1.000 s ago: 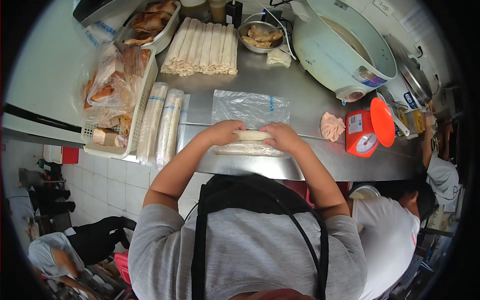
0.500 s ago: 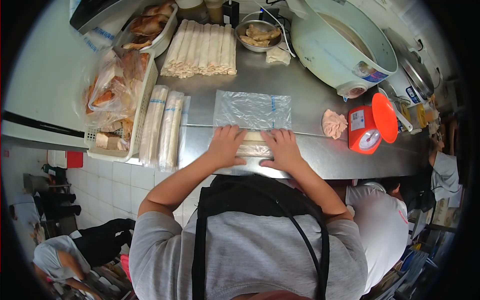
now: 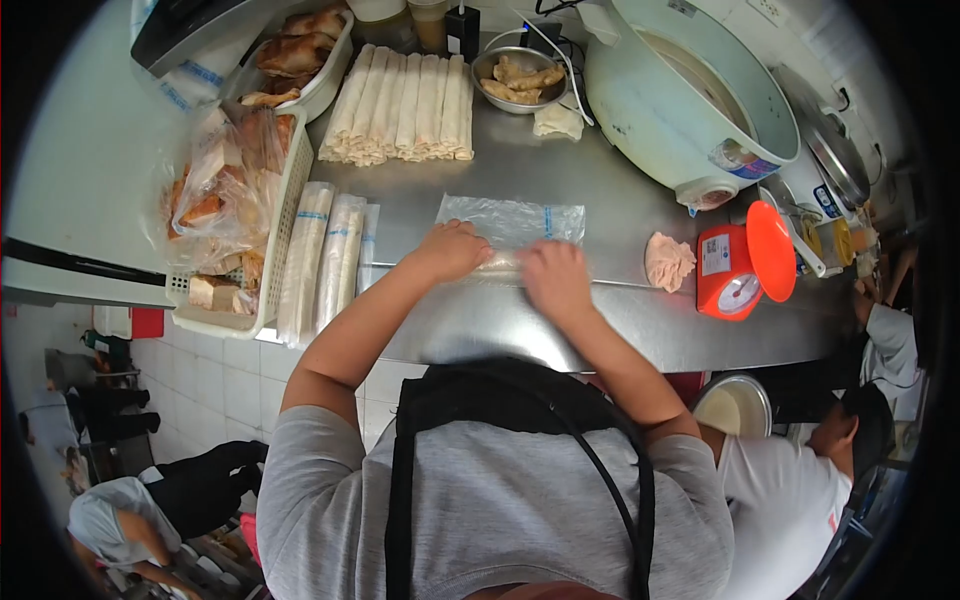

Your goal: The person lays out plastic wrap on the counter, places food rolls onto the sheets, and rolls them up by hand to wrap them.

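A clear plastic bag (image 3: 515, 217) with blue print lies on the steel table, its far part flat. Its near part is wrapped around a pale roll (image 3: 497, 262), mostly hidden between my hands. My left hand (image 3: 455, 250) is closed over the left end of this wrapped roll. At the right end is my right hand (image 3: 556, 278), its fingers bent and smeared by motion, so their grip is unclear. To the left lie bagged pale rolls (image 3: 342, 260) side by side. Several unwrapped rolls (image 3: 400, 105) are stacked at the back.
On the right are a lump of pink minced filling (image 3: 669, 262), an orange scale (image 3: 727, 262) and a large pale green tub (image 3: 640, 110). A basket of bagged meat (image 3: 290, 215) stands left, a metal bowl (image 3: 485, 65) behind. A co-worker (image 3: 790, 480) is close on my right.
Both hands have moved forward, away from my body, rolling the wrapped roll further up the bag. Less flat bag shows. The co-worker on the right has shifted, and a pot shows beside them.
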Motion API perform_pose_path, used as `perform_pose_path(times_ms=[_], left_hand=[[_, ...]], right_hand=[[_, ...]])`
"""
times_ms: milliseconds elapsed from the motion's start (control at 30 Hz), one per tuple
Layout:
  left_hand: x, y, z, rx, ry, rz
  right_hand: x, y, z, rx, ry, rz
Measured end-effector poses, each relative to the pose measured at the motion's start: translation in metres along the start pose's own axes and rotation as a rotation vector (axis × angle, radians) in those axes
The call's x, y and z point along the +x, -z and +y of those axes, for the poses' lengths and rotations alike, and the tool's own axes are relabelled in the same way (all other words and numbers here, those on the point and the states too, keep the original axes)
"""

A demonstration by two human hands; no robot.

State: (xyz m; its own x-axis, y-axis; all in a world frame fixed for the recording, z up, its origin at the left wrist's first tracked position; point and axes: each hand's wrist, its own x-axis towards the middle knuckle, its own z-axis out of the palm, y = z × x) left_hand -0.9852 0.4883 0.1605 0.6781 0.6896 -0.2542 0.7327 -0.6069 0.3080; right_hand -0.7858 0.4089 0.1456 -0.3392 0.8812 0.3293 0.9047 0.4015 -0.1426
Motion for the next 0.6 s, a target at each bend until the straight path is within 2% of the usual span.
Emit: perform_pose_path(times_ms=[100,300,367,467,567,600], left_hand=[[0.008,-0.001,0.0,0.08,0.074,0.04],[0.024,-0.008,-0.008,0.175,0.301,0.114],[0.026,-0.002,-0.012,0.162,0.356,0.143],[0.011,-0.002,-0.021,0.002,0.327,0.712],[-0.023,0.002,-0.029,-0.201,0.272,1.07],[-0.029,-0.014,-0.036,-0.564,0.299,1.087]], right_hand=[[-0.008,-0.003,-0.017,0.113,0.022,0.006],[-0.004,-0.018,-0.003,0.064,0.026,-0.04],[0.003,-0.017,0.002,0.082,0.021,-0.123],[0.02,-0.01,0.013,0.172,-0.04,-0.241],[0.044,0.002,0.023,0.262,-0.1,-0.42],[0.05,0.007,0.024,0.284,-0.11,-0.489]])
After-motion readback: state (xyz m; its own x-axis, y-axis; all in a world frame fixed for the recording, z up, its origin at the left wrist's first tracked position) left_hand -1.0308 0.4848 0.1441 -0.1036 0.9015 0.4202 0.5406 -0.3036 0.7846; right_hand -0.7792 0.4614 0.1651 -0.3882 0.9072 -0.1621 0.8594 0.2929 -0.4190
